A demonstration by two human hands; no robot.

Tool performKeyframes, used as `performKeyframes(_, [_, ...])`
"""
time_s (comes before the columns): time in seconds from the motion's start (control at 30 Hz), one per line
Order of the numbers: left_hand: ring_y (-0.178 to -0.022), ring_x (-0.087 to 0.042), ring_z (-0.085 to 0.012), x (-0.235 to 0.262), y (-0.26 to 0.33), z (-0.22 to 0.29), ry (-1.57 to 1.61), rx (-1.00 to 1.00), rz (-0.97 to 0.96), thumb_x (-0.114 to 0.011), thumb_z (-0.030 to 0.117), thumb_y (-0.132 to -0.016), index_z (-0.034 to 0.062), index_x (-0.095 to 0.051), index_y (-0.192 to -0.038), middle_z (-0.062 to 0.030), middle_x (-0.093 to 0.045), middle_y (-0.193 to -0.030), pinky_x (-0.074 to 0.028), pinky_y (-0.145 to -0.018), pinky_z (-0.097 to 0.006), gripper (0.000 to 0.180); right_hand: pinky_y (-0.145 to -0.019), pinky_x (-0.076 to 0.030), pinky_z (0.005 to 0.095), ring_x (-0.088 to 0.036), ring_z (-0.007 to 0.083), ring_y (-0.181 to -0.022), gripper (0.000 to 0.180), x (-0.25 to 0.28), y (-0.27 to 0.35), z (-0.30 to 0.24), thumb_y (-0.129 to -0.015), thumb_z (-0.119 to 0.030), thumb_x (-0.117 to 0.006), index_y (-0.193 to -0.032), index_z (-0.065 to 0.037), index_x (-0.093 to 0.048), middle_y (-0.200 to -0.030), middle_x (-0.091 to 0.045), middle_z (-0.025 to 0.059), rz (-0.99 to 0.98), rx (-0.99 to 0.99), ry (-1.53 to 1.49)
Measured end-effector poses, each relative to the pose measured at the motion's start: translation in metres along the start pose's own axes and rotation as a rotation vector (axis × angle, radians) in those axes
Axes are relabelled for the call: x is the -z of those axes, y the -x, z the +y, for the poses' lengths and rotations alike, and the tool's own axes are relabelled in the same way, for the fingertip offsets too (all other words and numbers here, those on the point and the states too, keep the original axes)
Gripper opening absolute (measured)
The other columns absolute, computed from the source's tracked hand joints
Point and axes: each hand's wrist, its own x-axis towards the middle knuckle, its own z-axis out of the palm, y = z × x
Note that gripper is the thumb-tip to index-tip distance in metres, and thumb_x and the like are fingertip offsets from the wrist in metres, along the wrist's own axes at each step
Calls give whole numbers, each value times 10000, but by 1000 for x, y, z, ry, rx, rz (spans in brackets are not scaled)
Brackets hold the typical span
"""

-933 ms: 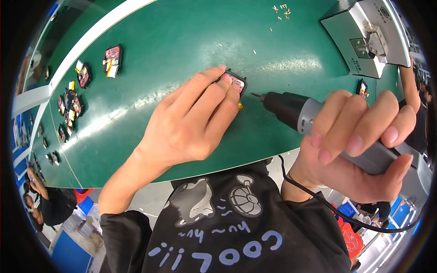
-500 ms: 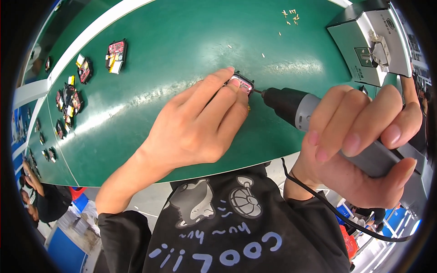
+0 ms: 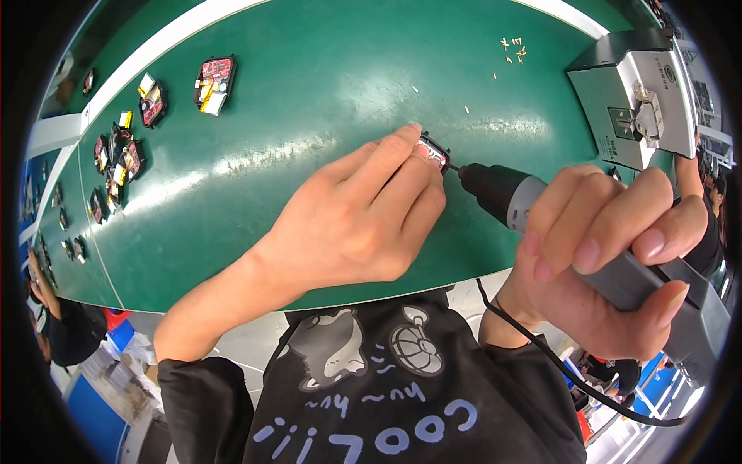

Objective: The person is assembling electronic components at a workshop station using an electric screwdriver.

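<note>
My left hand (image 3: pixel 355 213) is closed on a small black casing (image 3: pixel 442 148) with a pinkish-red circuit board inside, holding it against the green table. The fingers cover most of the casing, leaving only its far right end in sight. In my right hand (image 3: pixel 610 247) is a black and grey electric screwdriver (image 3: pixel 495 192), gripped around its body with the thumb along the lower side. Its thin bit points left and meets the right end of the casing; whether it sits in a screw is too small to tell.
Several small brass-coloured screws (image 3: pixel 514 52) lie at the far right, near a silver-grey boxy machine (image 3: pixel 630 100). Open casings with boards, one of them (image 3: pixel 215 83) apart from a pile (image 3: pixel 120 162), stand on the left. A black cord (image 3: pixel 556 363) hangs below my right wrist.
The view has turned slightly, so the table and its things appear shifted right. Hands, casing and screwdriver keep nearly the same arrangement, with the bit still at the casing's right end.
</note>
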Motion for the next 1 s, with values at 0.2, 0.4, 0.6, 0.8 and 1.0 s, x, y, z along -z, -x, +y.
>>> performKeyframes(0.2, [-978,-720,-303,1,-1,1,2,4,-10,-776,23,-729,-41,-703,-944,-107,-654,-898,-634,-683,-347,236,-435,-388,309,-436,156,-431,309,2,4,1,-988,-347,-537,-1011,-47,-465,-816,-538,112,69,22,-51])
performKeyframes(0.4, [-979,-720,-291,0,0,1,-29,-4,-4,-773,22,-736,-35,-700,-924,-89,-634,-862,-636,-702,-343,210,-431,-362,298,-442,149,-426,304,2,3,3,-987,-347,-530,-1011,-50,-470,-812,-548,107,63,2,6])
performKeyframes(0.6, [-977,-721,-286,-1,0,0,-34,0,1,-774,26,-741,-32,-702,-918,-83,-625,-850,-636,-714,-340,200,-437,-366,306,-459,157,-423,298,3,3,0,-985,-342,-527,-1017,-50,-474,-807,-550,105,56,-26,3])
performKeyframes(0.8, [-973,-720,-285,-1,0,0,-31,-3,-2,-773,24,-742,-37,-703,-925,-86,-625,-854,-637,-715,-338,206,-435,-366,307,-449,156,-420,295,1,4,0,-982,-338,-533,-1012,-52,-469,-806,-547,103,78,-28,16])
performKeyframes(1.0, [-969,-719,-292,-2,0,0,-38,-8,1,-768,17,-733,-43,-707,-929,-89,-629,-859,-639,-716,-338,214,-431,-366,307,-422,151,-416,301,0,5,2,-980,-335,-536,-998,-46,-452,-794,-528,109,59,-8,-22])
